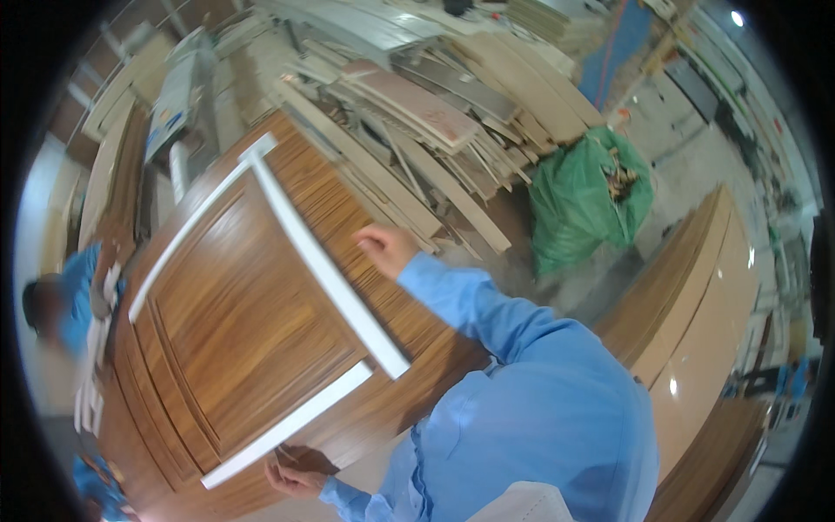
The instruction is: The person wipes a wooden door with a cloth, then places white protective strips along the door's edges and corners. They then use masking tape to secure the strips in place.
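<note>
Workshop floor, cluttered: loose boards (417, 100) heaped past the right edge of the panel, a green sack (591, 204) beside them; co-worker's blue sleeve (83, 278) at the far left. Brown wood-grain panel (243, 348) lies flat, bearing white strips. Near strip (291, 426): long axis roughly along the near edge, just inward of the left hand (297, 478), which is the closer of the two. Long strip (330, 270): runs along the right edge, its near end just beside the near strip's inner end. Far strip (185, 228) meets it by the panel's upper corner. Left fingers: partly open, loosely bent, close by the near strip's outer side; contact, cannot tell. Right hand (389, 250): over the margin between long strip and right edge, apart from the strip in view; fingers curled, tips drawn together, nothing visible in them.
</note>
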The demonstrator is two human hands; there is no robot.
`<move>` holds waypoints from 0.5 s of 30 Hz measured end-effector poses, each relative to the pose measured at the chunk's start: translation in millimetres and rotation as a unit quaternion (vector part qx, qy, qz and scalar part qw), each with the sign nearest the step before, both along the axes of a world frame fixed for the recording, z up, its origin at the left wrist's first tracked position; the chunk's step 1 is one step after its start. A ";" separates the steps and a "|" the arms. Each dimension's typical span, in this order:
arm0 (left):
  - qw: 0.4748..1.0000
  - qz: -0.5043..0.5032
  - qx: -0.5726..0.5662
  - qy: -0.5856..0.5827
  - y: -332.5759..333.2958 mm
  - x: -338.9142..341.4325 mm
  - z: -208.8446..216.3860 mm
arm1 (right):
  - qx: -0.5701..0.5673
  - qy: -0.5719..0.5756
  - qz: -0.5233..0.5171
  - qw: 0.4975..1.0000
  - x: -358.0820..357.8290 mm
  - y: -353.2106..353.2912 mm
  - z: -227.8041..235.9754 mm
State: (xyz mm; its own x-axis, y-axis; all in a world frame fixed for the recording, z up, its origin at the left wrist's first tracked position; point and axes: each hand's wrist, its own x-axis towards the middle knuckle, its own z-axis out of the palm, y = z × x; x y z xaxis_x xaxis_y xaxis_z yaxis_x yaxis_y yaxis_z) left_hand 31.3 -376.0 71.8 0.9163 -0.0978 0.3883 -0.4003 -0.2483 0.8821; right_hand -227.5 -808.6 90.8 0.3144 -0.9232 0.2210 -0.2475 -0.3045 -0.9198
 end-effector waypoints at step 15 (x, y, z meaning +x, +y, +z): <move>0.992 0.119 0.031 0.040 17.6 23.4 -10.2 | -0.101 -0.166 0.044 0.980 -15.1 2.9 -17.7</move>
State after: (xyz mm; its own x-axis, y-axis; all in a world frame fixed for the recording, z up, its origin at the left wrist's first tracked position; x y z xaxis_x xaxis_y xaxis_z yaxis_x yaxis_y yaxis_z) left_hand 54.8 -358.4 61.6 0.9443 0.1030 0.3127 -0.2525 -0.3826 0.8887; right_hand -242.7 -805.7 73.1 0.2701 -0.8226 0.5004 0.0900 -0.4959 -0.8637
